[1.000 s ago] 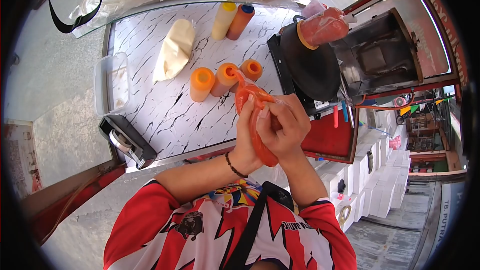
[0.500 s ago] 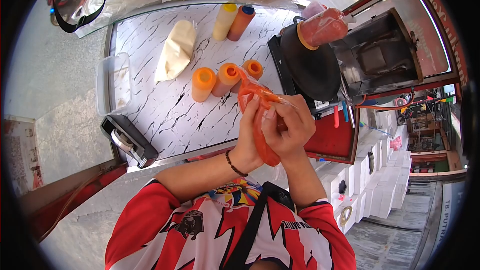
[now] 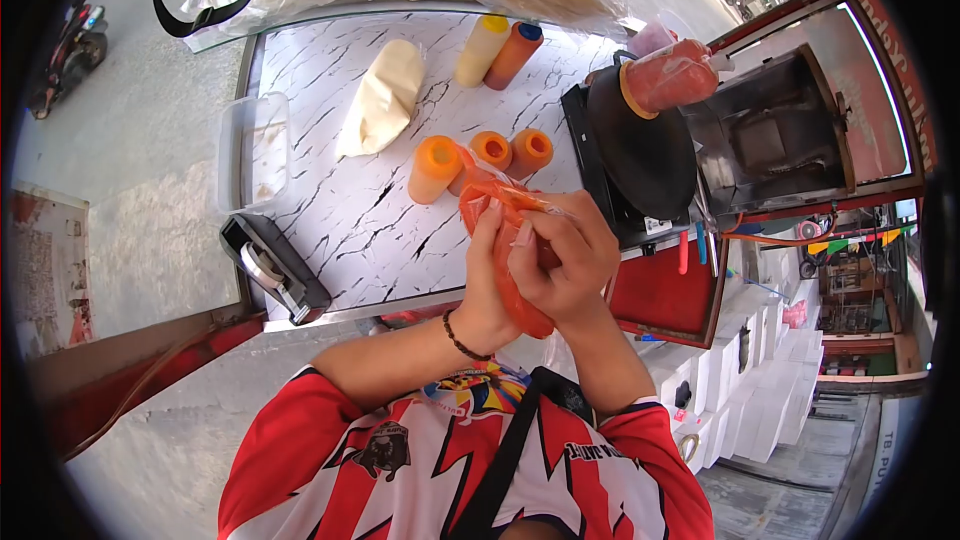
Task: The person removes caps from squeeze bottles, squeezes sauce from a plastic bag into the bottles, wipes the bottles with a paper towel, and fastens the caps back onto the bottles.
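Note:
Both my hands are closed on a clear plastic bag of orange-red sauce (image 3: 512, 297), held above the table's front edge. My left hand (image 3: 487, 275) grips its left side, thumb pointing up. My right hand (image 3: 568, 255) pinches the plastic on the right with bent fingers. The bag's narrow upper end lies in front of the open-topped bottles and partly hides the middle one (image 3: 490, 148). Beside it stand a left bottle (image 3: 434, 172) and a right bottle (image 3: 531, 151), both orange-rimmed and uncapped.
A yellow-capped bottle (image 3: 481, 53), a blue-capped bottle (image 3: 513, 57) and a cream-coloured bag (image 3: 384, 98) occupy the back. Leftward are a clear plastic tub (image 3: 228, 155) and a tape dispenser (image 3: 280, 270). A round black pan (image 3: 640, 165) stands right, with a red-filled bag (image 3: 672, 78) above it.
The view has shifted, so the table things appear further right. My hands and the sauce bag have moved left relative to the bottles. A motorbike now shows at upper left.

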A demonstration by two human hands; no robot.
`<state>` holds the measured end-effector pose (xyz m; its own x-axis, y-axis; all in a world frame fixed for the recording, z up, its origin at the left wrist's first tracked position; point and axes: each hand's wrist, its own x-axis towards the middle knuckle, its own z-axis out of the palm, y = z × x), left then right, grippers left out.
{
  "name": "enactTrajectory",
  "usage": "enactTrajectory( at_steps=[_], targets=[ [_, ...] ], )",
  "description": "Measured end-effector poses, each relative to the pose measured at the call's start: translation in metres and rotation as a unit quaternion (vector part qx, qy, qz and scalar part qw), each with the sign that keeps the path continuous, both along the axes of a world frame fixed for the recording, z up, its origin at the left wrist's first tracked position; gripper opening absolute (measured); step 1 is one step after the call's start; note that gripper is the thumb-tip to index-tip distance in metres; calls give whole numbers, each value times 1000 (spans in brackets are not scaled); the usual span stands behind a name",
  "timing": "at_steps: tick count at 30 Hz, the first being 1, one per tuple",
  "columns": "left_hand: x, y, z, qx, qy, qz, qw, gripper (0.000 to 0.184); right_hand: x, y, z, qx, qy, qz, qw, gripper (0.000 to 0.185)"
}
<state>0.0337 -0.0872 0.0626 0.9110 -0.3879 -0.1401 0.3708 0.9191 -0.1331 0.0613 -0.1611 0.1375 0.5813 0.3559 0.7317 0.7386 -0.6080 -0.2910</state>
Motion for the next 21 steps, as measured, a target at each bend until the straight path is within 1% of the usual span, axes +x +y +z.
enactTrajectory(
  at_steps=[3,6,9,12,16,21],
  targets=[
    [0,7,6,24,46,9,999,48,7,5,-8,-4,7,6,1000,10],
    [1,12,2,46,20,37,998,48,13,8,-14,-1,5,10,1000,9],
    [2,19,3,63,0,20,998,48,18,8,-16,8,7,5,1000,9],
    [2,24,13,54,2,35,998,51,25,8,-19,21,18,-2,1000,7],
    [-1,25,11,51,-5,28,998,54,27,10,-16,23,47,-20,998,6],
    [-4,25,6,46,-16,20,999,60,37,8,-14,43,59,-14,997,5]
  ],
)
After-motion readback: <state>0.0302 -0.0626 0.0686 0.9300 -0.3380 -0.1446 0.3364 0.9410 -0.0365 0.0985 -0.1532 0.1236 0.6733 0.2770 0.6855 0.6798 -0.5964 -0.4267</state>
